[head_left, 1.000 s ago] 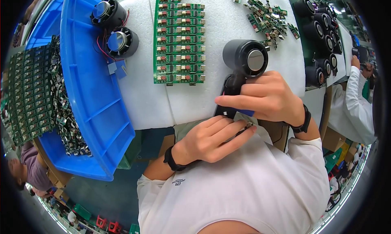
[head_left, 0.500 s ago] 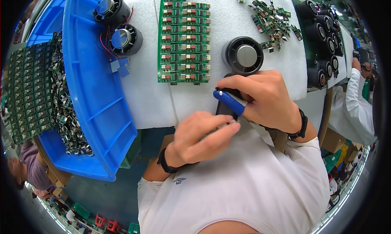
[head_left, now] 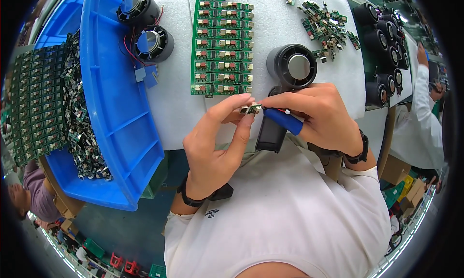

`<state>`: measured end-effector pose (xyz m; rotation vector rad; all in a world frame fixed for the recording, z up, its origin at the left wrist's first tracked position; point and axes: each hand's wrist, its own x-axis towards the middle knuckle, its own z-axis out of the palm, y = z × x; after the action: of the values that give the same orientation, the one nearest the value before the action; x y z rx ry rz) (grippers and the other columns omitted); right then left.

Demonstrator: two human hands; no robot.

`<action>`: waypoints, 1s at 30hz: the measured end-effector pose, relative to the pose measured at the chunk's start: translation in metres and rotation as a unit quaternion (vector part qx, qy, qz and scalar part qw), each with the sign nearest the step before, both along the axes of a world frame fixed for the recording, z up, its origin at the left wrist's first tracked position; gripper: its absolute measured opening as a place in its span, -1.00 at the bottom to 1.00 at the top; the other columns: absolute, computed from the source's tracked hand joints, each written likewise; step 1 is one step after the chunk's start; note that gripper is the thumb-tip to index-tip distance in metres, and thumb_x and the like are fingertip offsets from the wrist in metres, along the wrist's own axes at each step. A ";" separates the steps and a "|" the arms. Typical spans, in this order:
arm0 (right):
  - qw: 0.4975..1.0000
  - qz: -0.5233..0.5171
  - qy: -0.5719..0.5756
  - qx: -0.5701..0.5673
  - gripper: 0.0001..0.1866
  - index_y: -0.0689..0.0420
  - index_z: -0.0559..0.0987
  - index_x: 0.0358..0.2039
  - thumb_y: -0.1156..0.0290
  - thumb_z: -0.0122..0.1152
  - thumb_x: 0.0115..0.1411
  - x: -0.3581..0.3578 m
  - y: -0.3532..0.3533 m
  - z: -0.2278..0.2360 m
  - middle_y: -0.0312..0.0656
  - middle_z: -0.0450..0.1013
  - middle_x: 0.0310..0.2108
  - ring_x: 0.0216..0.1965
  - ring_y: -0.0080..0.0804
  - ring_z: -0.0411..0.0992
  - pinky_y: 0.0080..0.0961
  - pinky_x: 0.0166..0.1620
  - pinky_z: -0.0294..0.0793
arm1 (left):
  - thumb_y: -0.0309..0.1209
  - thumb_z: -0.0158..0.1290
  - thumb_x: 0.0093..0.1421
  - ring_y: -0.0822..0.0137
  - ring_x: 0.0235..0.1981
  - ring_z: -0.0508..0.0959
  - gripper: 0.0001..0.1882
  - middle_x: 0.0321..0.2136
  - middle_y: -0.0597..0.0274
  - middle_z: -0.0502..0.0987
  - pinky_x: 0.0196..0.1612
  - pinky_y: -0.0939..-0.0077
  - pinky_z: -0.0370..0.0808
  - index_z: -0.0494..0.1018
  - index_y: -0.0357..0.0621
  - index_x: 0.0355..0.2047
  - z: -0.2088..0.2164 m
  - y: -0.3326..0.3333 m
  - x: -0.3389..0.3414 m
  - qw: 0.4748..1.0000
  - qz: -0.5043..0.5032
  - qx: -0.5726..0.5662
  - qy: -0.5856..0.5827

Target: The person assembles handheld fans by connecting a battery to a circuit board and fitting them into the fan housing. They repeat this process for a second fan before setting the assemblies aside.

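A small green circuit board (head_left: 252,109) with metal connectors is pinched between thumb and fingertips of my left hand (head_left: 215,145). My right hand (head_left: 321,116), its thumb in a blue finger cover (head_left: 284,121), closes on thin wire with a small white plug (head_left: 287,111); its fingertips meet the board's right end. Below the fingers lies the black handle (head_left: 270,133) of a fan-like device, whose round black head (head_left: 291,66) with a silver centre rests on the white foam. My right hand partly covers the handle.
A green panel of joined circuit boards (head_left: 222,51) lies ahead; loose boards (head_left: 328,31) are piled to its right. On the left stand a blue bin (head_left: 113,94) and two black fan heads (head_left: 153,43) with wires. More black units (head_left: 384,51) line the right, near another person's white sleeve (head_left: 419,96).
My left hand has moved up from the handle's lower end to the board beside my right fingertips. The handle's lower end is now uncovered, and the white plug sits farther back along my right thumb.
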<state>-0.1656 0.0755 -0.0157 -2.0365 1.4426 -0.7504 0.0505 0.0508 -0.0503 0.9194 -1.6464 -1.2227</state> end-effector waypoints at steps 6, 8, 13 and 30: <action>0.997 -0.006 -0.059 0.041 -0.77 0.09 0.73 -0.25 0.50 0.43 0.02 -0.005 0.001 0.002 -0.22 0.52 -0.61 -0.68 -0.40 0.37 -0.50 -0.56 0.28 | -0.69 0.16 0.21 0.34 -0.19 0.68 -0.68 -0.11 0.03 0.66 -0.08 0.49 0.58 0.56 -0.35 -0.01 0.008 -0.004 0.005 0.997 -0.052 0.036 -0.052; 0.997 -0.003 -0.066 0.043 -0.78 0.09 0.73 -0.26 0.50 0.43 0.02 -0.007 0.001 0.000 -0.23 0.51 -0.62 -0.68 -0.41 0.37 -0.51 -0.56 0.27 | -0.71 0.16 0.20 0.33 -0.18 0.68 -0.70 -0.12 0.03 0.66 -0.07 0.48 0.59 0.59 -0.34 -0.04 0.012 -0.006 0.004 0.996 -0.060 0.054 -0.048; 0.997 0.010 -0.067 0.038 -0.81 0.09 0.74 -0.30 0.49 0.44 0.01 -0.009 0.000 0.000 -0.27 0.46 -0.68 -0.70 -0.43 0.34 -0.52 -0.57 0.23 | -0.75 0.15 0.18 0.31 -0.17 0.67 -0.69 -0.11 0.00 0.65 -0.05 0.47 0.61 0.61 -0.34 -0.06 0.008 -0.010 0.003 0.993 -0.106 0.053 -0.028; 0.977 -0.026 -0.195 0.082 -0.83 0.07 0.74 -0.43 0.36 0.59 -0.04 -0.015 0.010 -0.011 -0.37 0.42 -0.74 -0.73 -0.63 0.20 -0.61 -0.61 0.04 | -0.83 0.09 0.18 0.21 -0.17 0.66 -0.68 -0.13 -0.10 0.60 -0.13 0.41 0.72 0.61 -0.35 -0.10 0.002 -0.014 0.004 0.966 -0.214 0.130 0.062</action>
<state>-0.1807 0.0856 -0.0269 -1.6214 1.2857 -0.9575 0.0545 0.0371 -0.0480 0.6376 -1.6578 -1.7866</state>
